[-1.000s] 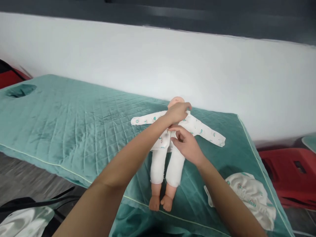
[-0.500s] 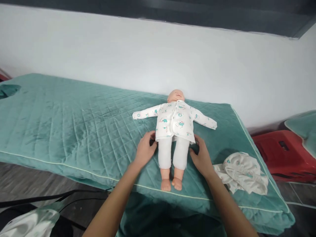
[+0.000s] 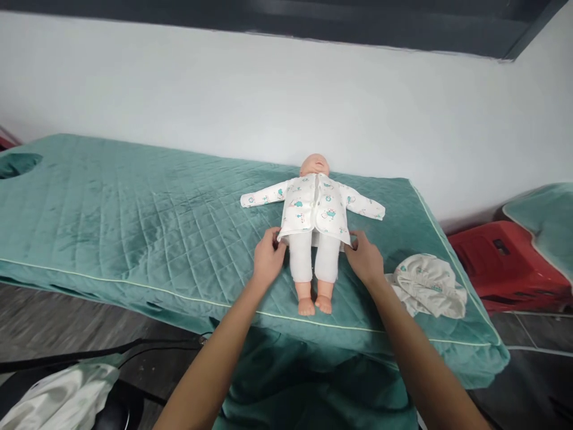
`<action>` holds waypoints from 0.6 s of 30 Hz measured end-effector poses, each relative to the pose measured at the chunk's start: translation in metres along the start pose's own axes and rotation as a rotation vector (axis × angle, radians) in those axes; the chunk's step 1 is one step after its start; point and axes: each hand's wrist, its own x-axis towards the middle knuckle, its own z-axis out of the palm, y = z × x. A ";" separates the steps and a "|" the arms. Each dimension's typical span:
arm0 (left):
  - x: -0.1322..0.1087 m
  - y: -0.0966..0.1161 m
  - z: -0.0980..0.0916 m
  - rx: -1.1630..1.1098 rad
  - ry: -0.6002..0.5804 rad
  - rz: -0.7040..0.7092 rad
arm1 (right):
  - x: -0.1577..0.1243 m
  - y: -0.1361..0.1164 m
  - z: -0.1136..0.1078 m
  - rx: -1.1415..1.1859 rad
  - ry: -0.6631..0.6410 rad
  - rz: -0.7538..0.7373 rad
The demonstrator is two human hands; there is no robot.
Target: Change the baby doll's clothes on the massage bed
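A baby doll (image 3: 314, 165) lies on its back on the green quilted bed cover (image 3: 179, 239), its head by the wall and its bare feet towards me. It wears a white printed jacket (image 3: 301, 206), with both sleeves spread out sideways, and white cloth covers its legs. At the jacket's lower left corner, my left hand (image 3: 269, 257) pinches the hem. Across from it, my right hand (image 3: 364, 257) pinches the hem at the lower right corner. Between my hands lie the doll's legs, slightly apart.
Right of my right arm lies a crumpled white printed garment (image 3: 430, 286) on the bed. Beyond the bed's right end stands a red plastic stool (image 3: 510, 266). White cloth (image 3: 62, 397) rests on something dark at the lower left. A white wall (image 3: 224, 89) borders the bed's far side.
My fingers have closed on the jacket's two lower corners, where they were more parted before. The camera view has shifted slightly.
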 end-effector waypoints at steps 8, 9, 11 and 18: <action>0.041 0.001 -0.001 -0.907 -0.117 -0.370 | 0.054 0.000 -0.002 1.200 -0.254 0.120; 0.053 0.004 0.005 -0.996 -0.189 -0.422 | 0.064 -0.008 0.003 1.231 -0.255 0.155; 0.076 0.010 0.019 -1.109 -0.292 -0.515 | 0.083 -0.025 0.015 1.290 -0.283 0.221; 0.125 0.029 0.046 -1.313 -0.459 -0.629 | 0.121 -0.047 0.023 1.148 -0.246 0.144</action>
